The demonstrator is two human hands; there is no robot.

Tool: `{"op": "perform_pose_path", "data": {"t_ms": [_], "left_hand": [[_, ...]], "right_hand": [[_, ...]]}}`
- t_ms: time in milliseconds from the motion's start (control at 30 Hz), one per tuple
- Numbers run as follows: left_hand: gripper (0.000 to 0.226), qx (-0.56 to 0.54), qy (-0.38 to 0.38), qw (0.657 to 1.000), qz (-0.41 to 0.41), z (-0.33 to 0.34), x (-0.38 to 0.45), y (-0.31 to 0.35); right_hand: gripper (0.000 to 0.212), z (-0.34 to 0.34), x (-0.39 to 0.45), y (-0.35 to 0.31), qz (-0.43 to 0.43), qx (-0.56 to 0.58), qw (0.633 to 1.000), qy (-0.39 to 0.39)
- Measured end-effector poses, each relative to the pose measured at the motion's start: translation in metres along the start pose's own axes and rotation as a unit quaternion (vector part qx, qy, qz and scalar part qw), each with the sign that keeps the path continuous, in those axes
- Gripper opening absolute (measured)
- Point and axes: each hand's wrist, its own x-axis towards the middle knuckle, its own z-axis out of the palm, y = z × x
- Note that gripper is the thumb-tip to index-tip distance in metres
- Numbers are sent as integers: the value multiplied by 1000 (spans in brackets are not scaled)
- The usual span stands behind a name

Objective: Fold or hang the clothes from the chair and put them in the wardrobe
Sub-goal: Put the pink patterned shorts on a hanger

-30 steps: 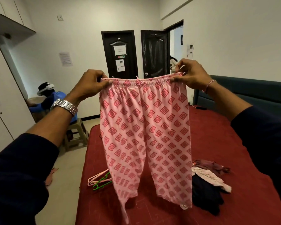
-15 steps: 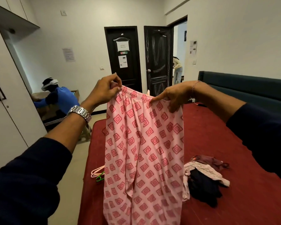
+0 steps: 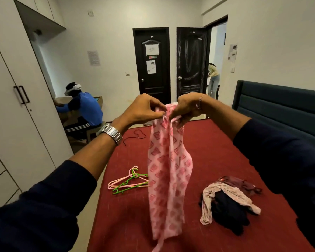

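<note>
Pink trousers (image 3: 166,171) with a red diamond print hang folded lengthwise over the red bed (image 3: 216,146). My left hand (image 3: 144,109) and my right hand (image 3: 186,108) pinch the waistband together at the top, almost touching each other. The legs dangle straight down, blurred, their ends near the bed's front. A heap of clothes (image 3: 229,200), beige, dark navy and maroon, lies on the bed to the right. The white wardrobe (image 3: 16,110) stands on the left with its doors closed.
Pink and green plastic hangers (image 3: 129,181) lie on the bed's left side, a dark cord (image 3: 135,136) further back. A person in blue (image 3: 84,110) sits at the far left. Another person stands in the open doorway (image 3: 214,77). A dark headboard (image 3: 280,104) lines the right.
My hands have come together, bringing the two ends of the waistband side by side, so the trousers went from spread flat to folded in half lengthwise. The view tilted down.
</note>
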Motion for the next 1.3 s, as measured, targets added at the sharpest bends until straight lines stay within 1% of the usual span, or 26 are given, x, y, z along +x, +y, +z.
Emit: {"op": "perform_pose_path", "data": {"t_ms": [100, 133, 200, 267, 333, 400, 467, 500, 533, 567, 600, 633, 667, 733, 767, 800, 833, 900, 967, 1033, 1100, 1133, 1200, 1233, 1267, 1300], "left_hand": [[34, -51, -58, 997, -28, 3, -4, 14], [40, -52, -65, 996, -36, 4, -5, 17], [48, -6, -64, 997, -38, 9, -4, 24], [41, 48, -54, 997, -37, 17, -3, 29], [23, 53, -29, 997, -41, 23, -1, 29], [9, 37, -14, 998, -49, 24, -2, 29], [6, 25, -24, 998, -55, 23, -3, 30], [9, 16, -34, 998, -58, 21, -1, 30], [14, 5, -43, 997, -63, 20, 0, 31], [18, -12, -51, 996, -68, 18, 1, 32], [20, -30, -58, 995, -73, 16, 1, 32], [22, -48, -62, 994, -77, 14, 1, 32], [23, -68, -64, 992, -79, 12, -1, 32], [21, -111, -61, 988, -88, 9, -7, 29], [20, -131, -59, 985, -92, 7, -11, 27], [20, -149, -61, 982, -96, 4, -15, 25], [21, -168, -62, 979, -99, 2, -19, 22], [22, -214, -59, 969, -108, -5, -28, 16], [25, -246, -57, 958, -135, -14, -39, 12], [29, -225, -67, 958, -166, -25, -49, 9], [36, -154, -92, 964, -197, -35, -56, 5], [45, -119, -112, 962, -220, -38, -58, 4], [74, -71, -154, 953, -249, -39, -59, 10], [84, -56, -169, 952, -248, -36, -59, 15], [85, -41, -179, 953, -239, -30, -60, 19], [78, -30, -186, 956, -227, -24, -61, 22]], "right_hand": [[7, 3, -11, 1, -5, 36, 999, 2], [6, 3, -14, 3, -9, 43, 999, 7], [5, 3, -20, 5, -20, 66, 998, 5], [3, 2, -24, 7, -27, 113, 993, -20], [5, 0, -28, 10, -35, 163, 985, -39], [14, -5, -32, 16, -46, 220, 972, -71], [26, -12, -33, 23, -50, 239, 965, -95], [31, -15, -32, 28, -50, 224, 970, -77], [34, -18, -31, 32, -58, 188, 980, -38], [37, -19, -30, 36, -74, 132, 988, 19], [40, -20, -28, 41, -95, 86, 989, 70], [46, -21, -26, 49, -122, 73, 984, 103], [57, -20, -23, 58, -147, 92, 979, 109], [85, -15, -18, 79, -174, 154, 971, 54], [92, -10, -14, 88, -170, 167, 971, 15], [91, -4, -12, 96, -162, 165, 973, -15], [84, 3, -8, 102, -153, 156, 975, -35], [57, 13, -2, 108, -152, 152, 976, -40], [39, 19, 2, 110, -180, 206, 961, -46], [27, 25, 0, 103, -214, 267, 938, -62], [25, 34, -5, 89, -246, 272, 929, -49], [29, 41, -7, 81, -258, 262, 929, -33], [37, 53, -9, 67, -281, 242, 929, -13], [37, 60, -10, 62, -290, 236, 927, -12], [35, 66, -11, 59, -298, 227, 927, -10], [33, 70, -13, 56, -304, 216, 928, -2]]}}
